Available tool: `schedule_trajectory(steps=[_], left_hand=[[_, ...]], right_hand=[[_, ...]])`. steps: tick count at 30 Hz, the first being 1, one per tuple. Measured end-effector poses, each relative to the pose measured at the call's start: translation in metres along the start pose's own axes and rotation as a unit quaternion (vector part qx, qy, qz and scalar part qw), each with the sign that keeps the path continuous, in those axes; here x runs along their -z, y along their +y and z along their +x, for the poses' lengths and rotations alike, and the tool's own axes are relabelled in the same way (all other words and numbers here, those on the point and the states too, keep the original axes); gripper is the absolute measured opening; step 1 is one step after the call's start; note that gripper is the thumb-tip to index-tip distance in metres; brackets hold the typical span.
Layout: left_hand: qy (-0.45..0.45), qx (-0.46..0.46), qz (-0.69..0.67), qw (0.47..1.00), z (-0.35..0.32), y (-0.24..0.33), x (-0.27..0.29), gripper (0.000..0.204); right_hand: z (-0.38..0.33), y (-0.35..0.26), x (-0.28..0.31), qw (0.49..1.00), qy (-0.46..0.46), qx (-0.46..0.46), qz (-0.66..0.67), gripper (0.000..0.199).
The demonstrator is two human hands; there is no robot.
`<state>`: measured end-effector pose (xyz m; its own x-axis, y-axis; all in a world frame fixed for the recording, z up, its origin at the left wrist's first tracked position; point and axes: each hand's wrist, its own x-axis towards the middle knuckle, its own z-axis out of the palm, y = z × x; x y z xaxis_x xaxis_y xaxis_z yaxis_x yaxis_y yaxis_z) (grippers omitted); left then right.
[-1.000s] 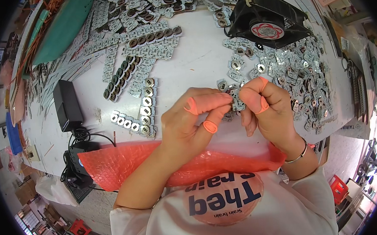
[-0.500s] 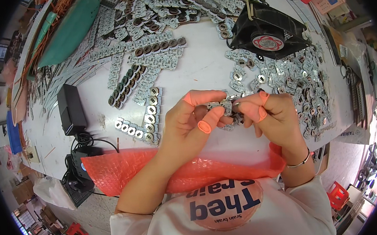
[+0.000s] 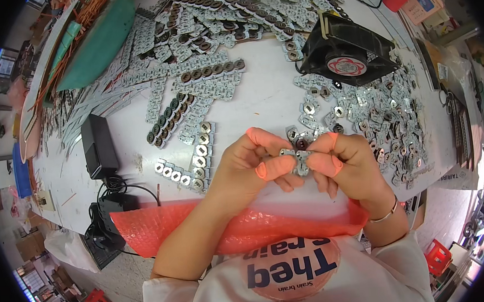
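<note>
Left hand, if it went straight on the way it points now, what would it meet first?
Past the board that both hands pinch, the left hand would likely meet the right hand, fingertips first, though one view leaves their exact heights unclear.

Workshop: worktable (image 3: 250, 114) with small-part heaps (image 3: 388, 121)

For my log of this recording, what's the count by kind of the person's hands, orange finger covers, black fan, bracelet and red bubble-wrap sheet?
Hands: 2, left hand and right hand
Orange finger covers: 4, two on each hand
Black fan: 1
Bracelet: 1
Red bubble-wrap sheet: 1
Total: 9
</note>
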<state>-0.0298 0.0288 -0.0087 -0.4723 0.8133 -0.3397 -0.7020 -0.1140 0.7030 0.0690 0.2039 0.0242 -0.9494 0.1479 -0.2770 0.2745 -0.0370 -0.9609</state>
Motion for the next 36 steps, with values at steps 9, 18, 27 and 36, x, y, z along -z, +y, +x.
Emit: schedule_trajectory(steps=[9, 18, 27, 36], left_hand=[[0.013, -0.287, 0.148, 0.946, 0.0, -0.01, -0.011, 0.02], [0.014, -0.368, 0.383, 0.847, -0.003, -0.01, -0.005, 0.027], [0.042, -0.359, 0.306, 0.881, -0.003, -0.012, -0.012, 0.026], [0.02, -0.402, 0.433, 0.807, 0.0, -0.011, -0.011, 0.023]], right_hand=[[-0.001, 0.002, 0.0, 0.993, 0.001, -0.03, 0.11, 0.015], [-0.003, 0.008, 0.002, 0.999, 0.008, 0.025, 0.047, 0.016], [-0.002, 0.002, 0.0, 0.997, -0.001, 0.01, 0.07, 0.016], [-0.003, 0.007, -0.001, 0.995, 0.053, -0.003, 0.083, 0.014]])
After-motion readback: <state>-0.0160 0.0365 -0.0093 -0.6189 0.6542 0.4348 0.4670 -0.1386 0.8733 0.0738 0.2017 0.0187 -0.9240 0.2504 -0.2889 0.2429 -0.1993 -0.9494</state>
